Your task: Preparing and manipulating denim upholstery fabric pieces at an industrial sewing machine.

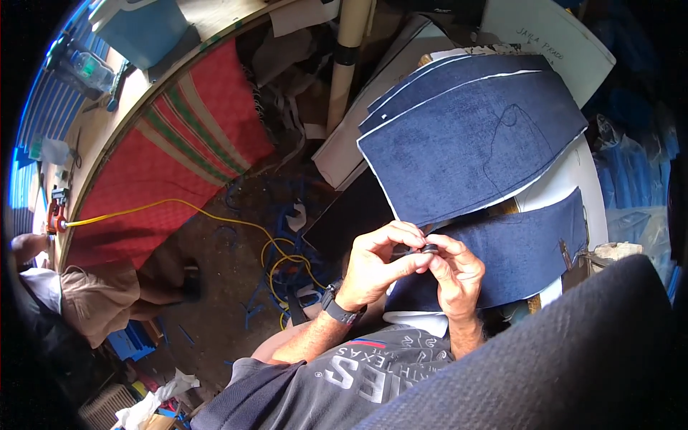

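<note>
Both of my hands meet in front of my chest, above the lower dark blue fabric panel point(516, 247). My left hand point(376, 269), with a black watch point(337, 308) on its wrist, pinches a small dark round piece point(430, 249) with a shiny rim. On its other side, the fingertips of my right hand point(459, 279) close on the same piece. It may be a bobbin, but it is too small to be sure. Just beyond my fingers lies a larger stack of dark blue panels with white edges point(459, 150). A loose dark thread point(494, 140) loops across the top one.
A yellow cord point(179, 202) runs from the left table across the floor, where blue scraps lie. Red striped cloth point(193, 136) hangs by that table. Another person point(97, 297) is at the left. A dark padded shape point(573, 351) fills the lower right; plastic-wrapped bundles point(634, 179) stand beyond.
</note>
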`<action>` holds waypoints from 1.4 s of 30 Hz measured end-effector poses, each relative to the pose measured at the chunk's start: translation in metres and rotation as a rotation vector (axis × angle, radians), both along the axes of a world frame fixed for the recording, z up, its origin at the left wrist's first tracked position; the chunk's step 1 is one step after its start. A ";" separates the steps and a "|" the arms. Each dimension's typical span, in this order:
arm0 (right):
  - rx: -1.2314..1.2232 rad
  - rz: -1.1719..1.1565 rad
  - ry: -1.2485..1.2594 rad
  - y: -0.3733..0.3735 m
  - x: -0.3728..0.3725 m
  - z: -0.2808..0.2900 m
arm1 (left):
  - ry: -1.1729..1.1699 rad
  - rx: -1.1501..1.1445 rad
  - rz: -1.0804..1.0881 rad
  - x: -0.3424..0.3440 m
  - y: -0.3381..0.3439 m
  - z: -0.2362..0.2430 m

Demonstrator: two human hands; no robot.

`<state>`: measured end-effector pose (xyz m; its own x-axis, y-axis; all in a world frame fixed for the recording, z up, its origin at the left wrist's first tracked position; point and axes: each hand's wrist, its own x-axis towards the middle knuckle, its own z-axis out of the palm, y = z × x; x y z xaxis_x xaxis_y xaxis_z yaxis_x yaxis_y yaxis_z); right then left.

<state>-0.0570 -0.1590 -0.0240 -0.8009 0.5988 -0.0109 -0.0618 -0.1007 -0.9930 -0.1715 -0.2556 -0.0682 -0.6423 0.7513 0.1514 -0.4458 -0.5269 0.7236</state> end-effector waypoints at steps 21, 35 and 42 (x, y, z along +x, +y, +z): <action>-0.358 -0.048 -0.016 0.023 0.004 -0.002 | 0.196 -0.420 0.180 0.003 -0.003 0.011; 0.476 -0.086 -0.306 0.010 0.005 0.020 | 0.044 -0.269 -0.129 0.005 -0.006 0.007; 0.719 0.019 -0.256 0.015 0.000 0.034 | -0.041 -0.332 -0.299 0.001 -0.012 0.004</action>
<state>-0.0569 -0.1440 0.0096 -0.8360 0.5149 0.1896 0.1747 0.5772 -0.7977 -0.1701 -0.2673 -0.0639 -0.3902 0.9085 -0.1500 -0.5748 -0.1131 0.8105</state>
